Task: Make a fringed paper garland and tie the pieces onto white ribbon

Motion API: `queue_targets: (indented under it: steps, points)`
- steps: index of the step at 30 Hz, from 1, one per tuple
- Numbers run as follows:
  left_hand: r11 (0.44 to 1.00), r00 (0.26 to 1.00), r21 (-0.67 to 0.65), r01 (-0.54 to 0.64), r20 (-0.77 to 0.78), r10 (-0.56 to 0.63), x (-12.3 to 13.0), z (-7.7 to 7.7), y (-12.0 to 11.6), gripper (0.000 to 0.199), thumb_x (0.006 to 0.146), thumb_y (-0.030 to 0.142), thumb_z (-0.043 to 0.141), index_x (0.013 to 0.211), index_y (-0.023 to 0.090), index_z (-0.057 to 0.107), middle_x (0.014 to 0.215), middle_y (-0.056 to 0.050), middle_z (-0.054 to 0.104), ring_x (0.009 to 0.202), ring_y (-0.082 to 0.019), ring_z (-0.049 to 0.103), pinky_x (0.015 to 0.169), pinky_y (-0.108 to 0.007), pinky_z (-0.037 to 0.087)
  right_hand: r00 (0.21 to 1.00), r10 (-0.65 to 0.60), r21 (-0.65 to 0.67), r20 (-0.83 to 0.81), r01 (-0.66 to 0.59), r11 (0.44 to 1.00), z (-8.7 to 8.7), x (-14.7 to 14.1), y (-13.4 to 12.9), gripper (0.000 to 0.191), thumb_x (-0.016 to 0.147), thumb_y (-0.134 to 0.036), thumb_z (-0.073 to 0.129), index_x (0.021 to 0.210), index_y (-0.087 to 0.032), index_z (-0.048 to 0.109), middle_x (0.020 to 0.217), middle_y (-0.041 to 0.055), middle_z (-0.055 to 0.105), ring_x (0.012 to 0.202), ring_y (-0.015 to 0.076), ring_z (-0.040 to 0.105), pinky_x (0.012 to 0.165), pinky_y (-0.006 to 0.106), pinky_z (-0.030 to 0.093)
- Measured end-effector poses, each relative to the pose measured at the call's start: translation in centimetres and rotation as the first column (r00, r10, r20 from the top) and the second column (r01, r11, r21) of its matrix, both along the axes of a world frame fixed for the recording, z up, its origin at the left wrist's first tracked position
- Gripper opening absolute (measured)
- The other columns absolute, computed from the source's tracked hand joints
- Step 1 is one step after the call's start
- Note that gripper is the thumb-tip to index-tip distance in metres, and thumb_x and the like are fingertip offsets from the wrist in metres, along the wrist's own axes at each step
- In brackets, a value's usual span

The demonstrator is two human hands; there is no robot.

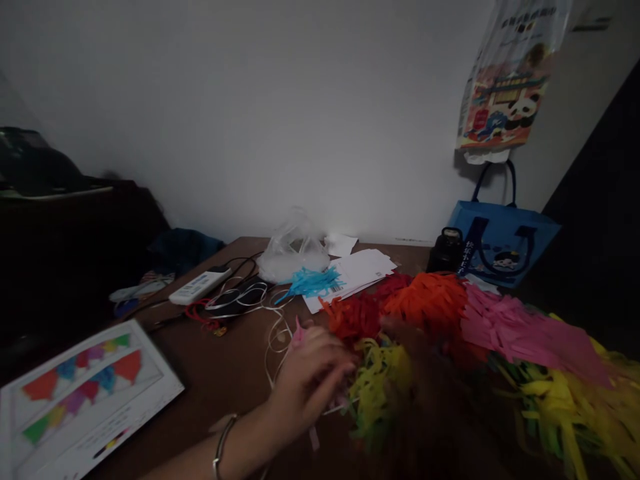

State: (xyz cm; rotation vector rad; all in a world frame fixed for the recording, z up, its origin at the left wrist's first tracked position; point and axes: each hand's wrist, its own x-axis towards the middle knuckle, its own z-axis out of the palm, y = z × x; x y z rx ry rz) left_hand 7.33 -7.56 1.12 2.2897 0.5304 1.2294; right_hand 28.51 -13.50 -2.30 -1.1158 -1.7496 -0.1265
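My left hand (313, 373), with a bracelet on its wrist, is over the middle front of the table, fingers curled. Pink tissue paper (299, 335) shows above the fingers and more below the palm, so the hand closes on it. My right hand (407, 343) is dark and blurred beside the yellow-green paper fringe (377, 377); its fingers cannot be made out. Just beyond the hands lie a red fringe (357, 317) and an orange fringe (427, 297). A long pink fringe (525, 327) and yellow fringe (555, 400) spread to the right.
Pale string (273, 333) trails across the brown table (220, 373) near a power strip (200, 285). Behind are a clear plastic bag (293, 253), blue fringe (315, 281) and white papers (367, 267). A picture sheet (90, 400) lies left; a blue bag (510, 233) stands right.
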Motion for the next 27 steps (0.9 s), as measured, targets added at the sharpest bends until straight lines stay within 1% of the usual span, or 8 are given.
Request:
queue_targets:
  steps: [3, 5, 8, 12, 15, 18, 22, 27]
  points:
    - [0.995, 0.985, 0.047, 0.087, -0.151, -0.079, 0.7, 0.4, -0.7, 0.015, 0.090, 0.017, 0.055, 0.085, 0.020, 0.069, 0.076, -0.006, 0.070, 0.074, -0.019, 0.062, 0.071, -0.030, 0.045, 0.979, 0.204, -0.220, 0.012, -0.197, 0.956, -0.6, -1.7, -0.1, 0.037, 0.092, -0.025, 0.046, 0.128, -0.021, 0.054, 0.114, 0.0078, 0.069, 0.104, 0.0210, 0.065, 0.088, 0.030, 0.050]
    - [0.998, 0.975, 0.009, 0.069, -0.214, -0.065, 0.6, 0.7, 0.0, 0.016, 0.092, 0.022, 0.053, 0.085, 0.019, 0.068, 0.077, -0.006, 0.070, 0.075, -0.019, 0.062, 0.070, -0.029, 0.046, 0.984, 0.163, -0.303, -0.066, -0.176, 0.937, -0.3, -2.1, -0.2, 0.026, 0.095, -0.023, 0.040, 0.103, -0.022, 0.065, 0.089, 0.0038, 0.073, 0.081, 0.0174, 0.068, 0.074, 0.026, 0.051]
    - [0.992, 0.883, 0.027, -0.124, -0.454, 0.122, 0.3, 0.6, 2.2, 0.018, 0.093, 0.029, 0.052, 0.097, 0.020, 0.067, 0.098, -0.009, 0.070, 0.091, -0.022, 0.062, 0.080, -0.032, 0.047, 0.976, -0.006, -0.350, -0.216, -0.071, 0.934, 0.9, -1.8, -0.3, 0.031, 0.097, -0.028, 0.039, 0.081, -0.022, 0.065, 0.069, 0.0007, 0.069, 0.063, 0.0158, 0.063, 0.061, 0.024, 0.047]
    - [0.951, 0.661, 0.142, -0.274, -0.691, 0.293, 0.0, -1.0, 5.2, 0.013, 0.082, 0.027, 0.066, 0.088, 0.018, 0.072, 0.108, -0.014, 0.069, 0.100, -0.031, 0.060, 0.089, -0.042, 0.043, 0.960, -0.046, -0.324, -0.277, -0.048, 0.945, 1.8, -1.4, -0.5, 0.031, 0.097, -0.030, 0.041, 0.079, -0.022, 0.065, 0.066, -0.0002, 0.066, 0.060, 0.0154, 0.060, 0.056, 0.023, 0.043]
    - [0.946, 0.597, 0.157, -0.282, -0.743, 0.301, -0.2, -2.0, 6.2, 0.011, 0.079, 0.028, 0.070, 0.084, 0.020, 0.073, 0.104, -0.012, 0.071, 0.101, -0.031, 0.061, 0.088, -0.040, 0.044, 0.964, -0.046, -0.312, -0.261, -0.039, 0.949, 1.7, -1.3, -0.4, 0.032, 0.096, -0.029, 0.042, 0.075, -0.021, 0.064, 0.060, -0.0014, 0.061, 0.055, 0.0143, 0.057, 0.053, 0.022, 0.039]
    - [0.929, 0.548, 0.189, -0.319, -0.763, 0.344, -0.8, -1.9, 7.0, 0.023, 0.090, 0.034, 0.056, 0.089, 0.019, 0.073, 0.106, -0.013, 0.071, 0.103, -0.030, 0.062, 0.088, -0.038, 0.045, 0.956, -0.074, -0.323, -0.282, -0.022, 0.946, 1.5, -1.0, -0.4, 0.030, 0.095, -0.030, 0.043, 0.078, -0.021, 0.066, 0.066, -0.0010, 0.066, 0.060, 0.0146, 0.060, 0.056, 0.022, 0.041]
    - [0.843, 0.446, 0.242, -0.481, -0.760, 0.473, -1.9, -2.0, 8.5, 0.032, 0.093, 0.031, 0.047, 0.093, 0.009, 0.070, 0.093, -0.023, 0.070, 0.092, -0.036, 0.066, 0.080, -0.044, 0.047, 0.938, -0.114, -0.361, -0.329, -0.013, 0.933, 1.6, -0.5, -0.5, 0.030, 0.095, -0.033, 0.044, 0.086, -0.022, 0.070, 0.074, -0.0010, 0.070, 0.068, 0.0156, 0.064, 0.061, 0.022, 0.043]
    - [0.840, 0.447, 0.164, -0.518, -0.785, 0.429, -2.8, -3.4, 10.2, 0.014, 0.082, 0.025, 0.062, 0.077, 0.015, 0.070, 0.070, -0.009, 0.072, 0.064, -0.023, 0.068, 0.059, -0.030, 0.047, 0.924, -0.102, -0.368, -0.368, -0.044, 0.929, 1.4, -0.3, -0.4, 0.032, 0.095, -0.035, 0.043, 0.083, -0.021, 0.070, 0.072, -0.0009, 0.069, 0.068, 0.0152, 0.063, 0.060, 0.021, 0.043]
